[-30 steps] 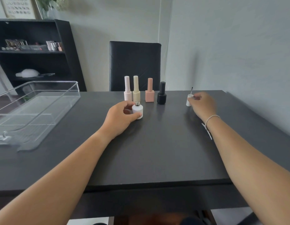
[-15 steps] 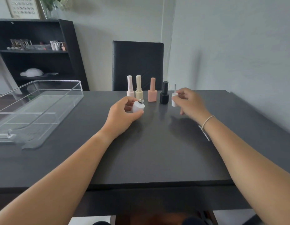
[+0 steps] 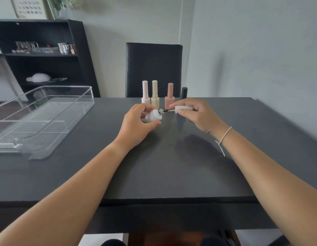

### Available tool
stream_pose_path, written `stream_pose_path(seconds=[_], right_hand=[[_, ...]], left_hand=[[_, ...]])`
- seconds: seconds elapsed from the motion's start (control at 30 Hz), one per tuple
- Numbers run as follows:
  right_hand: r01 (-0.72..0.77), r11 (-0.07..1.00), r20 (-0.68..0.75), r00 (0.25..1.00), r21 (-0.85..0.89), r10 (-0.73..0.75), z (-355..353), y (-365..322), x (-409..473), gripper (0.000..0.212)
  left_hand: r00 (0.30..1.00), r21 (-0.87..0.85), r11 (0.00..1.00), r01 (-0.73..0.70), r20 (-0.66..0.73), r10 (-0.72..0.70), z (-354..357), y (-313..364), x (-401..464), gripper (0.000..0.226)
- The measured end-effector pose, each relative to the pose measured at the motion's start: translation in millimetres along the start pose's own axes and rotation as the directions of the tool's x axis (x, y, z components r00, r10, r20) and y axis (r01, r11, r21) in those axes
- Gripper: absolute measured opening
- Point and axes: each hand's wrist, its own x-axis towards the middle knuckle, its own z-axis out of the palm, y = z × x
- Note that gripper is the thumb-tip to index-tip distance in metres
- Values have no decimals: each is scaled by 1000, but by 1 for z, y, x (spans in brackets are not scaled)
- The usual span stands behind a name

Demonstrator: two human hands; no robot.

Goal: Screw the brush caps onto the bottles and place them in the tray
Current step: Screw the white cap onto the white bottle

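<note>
Bottle [image 3: 153, 117], tilted above the table [image 3: 154, 166] in the left hand [image 3: 136, 125], meets the brush cap [image 3: 183, 109] pinched by the right hand [image 3: 198, 116]; a skewed brush could miss the neck, or the cap could cross-thread.

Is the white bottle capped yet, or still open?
Still open. The round white bottle, tilted in the left hand, shows its bare threaded neck; the white brush cap, held by the right hand, has only its brush tip at the opening.
</note>
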Motion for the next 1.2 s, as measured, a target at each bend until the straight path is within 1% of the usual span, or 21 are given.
stream_pose_path(seconds=[0.4, 0.63, 0.8, 1.0, 1.2], right_hand=[[4, 994, -55, 998, -109, -10, 1, 0, 0, 21], [50, 978, -41, 997, -204, -59, 4, -1, -2, 23], [93, 976, -34, 994, -195, -101, 7, -4, -3, 24], [70, 969, -15, 997, -236, -76, 7, -1, 0, 26], [132, 965, 13, 991, -226, -132, 11, 1, -1, 25]], left_hand=[[1000, 37, 999, -12, 23, 11, 2, 0, 0, 30], [999, 51, 998, -26, 25, 24, 2, -1, -1, 32], [999, 61, 998, -28, 46, 25, 1, -2, -2, 32], [998, 69, 997, -26, 60, 22, 1, -2, -1, 32], [997, 78, 997, -30, 76, 24, 1, -3, -1, 34]])
